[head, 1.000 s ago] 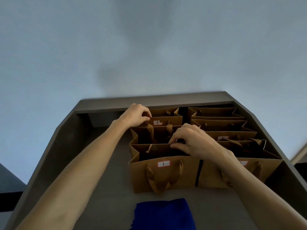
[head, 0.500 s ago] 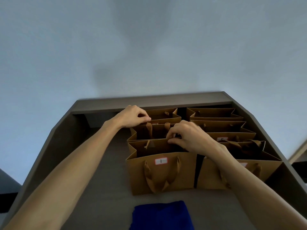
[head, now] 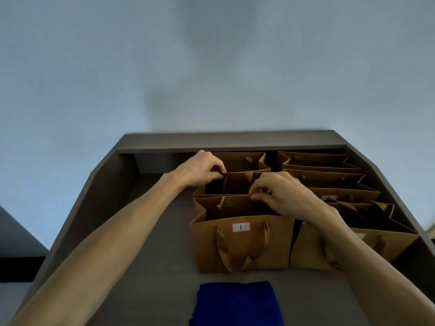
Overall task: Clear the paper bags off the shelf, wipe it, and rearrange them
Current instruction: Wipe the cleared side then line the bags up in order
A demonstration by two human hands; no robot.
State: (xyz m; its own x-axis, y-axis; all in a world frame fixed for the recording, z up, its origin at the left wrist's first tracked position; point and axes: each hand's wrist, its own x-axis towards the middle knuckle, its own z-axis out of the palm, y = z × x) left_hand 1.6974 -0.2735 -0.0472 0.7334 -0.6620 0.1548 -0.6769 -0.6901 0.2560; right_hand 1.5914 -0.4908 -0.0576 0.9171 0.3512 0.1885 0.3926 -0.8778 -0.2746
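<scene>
Brown paper bags stand in two rows on the dark grey shelf [head: 150, 231]. The front left bag [head: 240, 245] carries a label marked 1. Behind it is the second bag [head: 235, 187], and a third bag [head: 240, 161] stands at the back. My left hand [head: 200, 169] pinches the second bag's far left rim by its handle. My right hand [head: 280, 194] pinches the near rim of that same bag on its right side. The right row [head: 329, 182] holds several more bags, partly hidden by my right forearm.
A folded blue cloth [head: 236, 304] lies on the shelf in front of bag 1. Raised shelf walls run along the back [head: 230, 140] and both sides. Bare shelf surface lies left of the bags. A pale wall rises behind.
My left hand has shifted from the back bag's rim to the second bag's handle. My right hand moved slightly back along the second bag's rim. The view has tilted a little.
</scene>
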